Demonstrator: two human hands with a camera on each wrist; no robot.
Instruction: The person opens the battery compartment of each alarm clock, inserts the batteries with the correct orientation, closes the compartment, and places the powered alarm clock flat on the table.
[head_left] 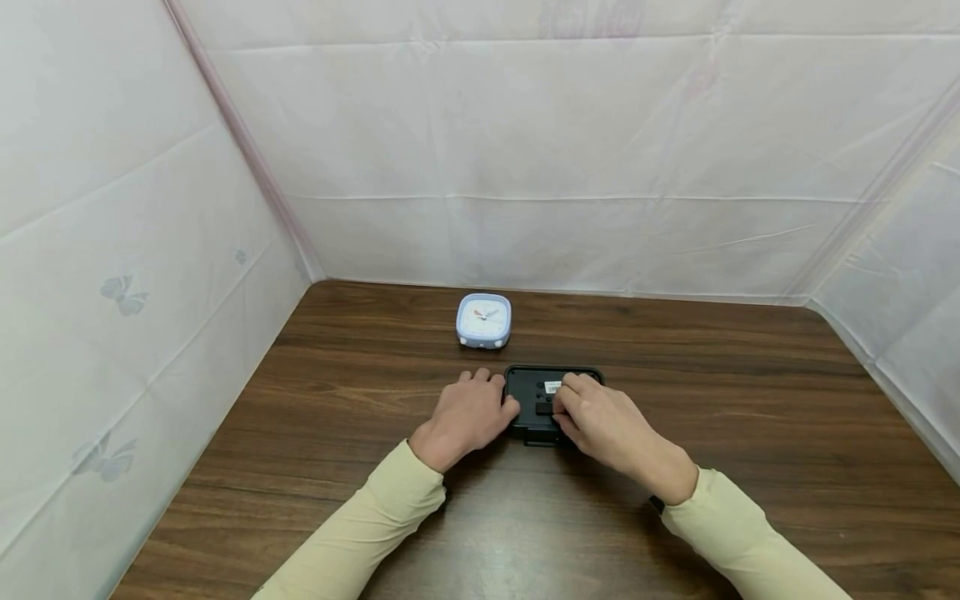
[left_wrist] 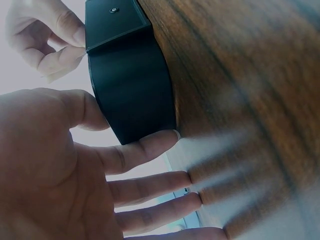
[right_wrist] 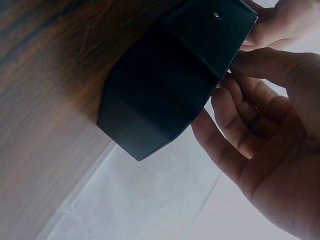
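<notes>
A black rectangular device [head_left: 522,387] lies on the wooden table with its back up, showing a raised rim and a small white label [head_left: 552,387]. My left hand [head_left: 470,412] is at its left end. Its thumb and index finger touch that end, while the other fingers stretch out to the tabletop. My right hand [head_left: 603,417] reaches over the right part of the back, fingers curled. Its thumb and index finger pinch at the middle, beside a small dark rectangular part [head_left: 543,408]. What lies between those fingertips is hidden. In the left wrist view a smooth dark side [left_wrist: 132,90] shows.
Behind the device a small light-blue alarm clock [head_left: 483,321] with a white dial faces up. Pale sheeting [head_left: 525,167] walls off the back and both sides of the wooden table [head_left: 360,358]. A dark item [head_left: 657,503] shows at the right cuff.
</notes>
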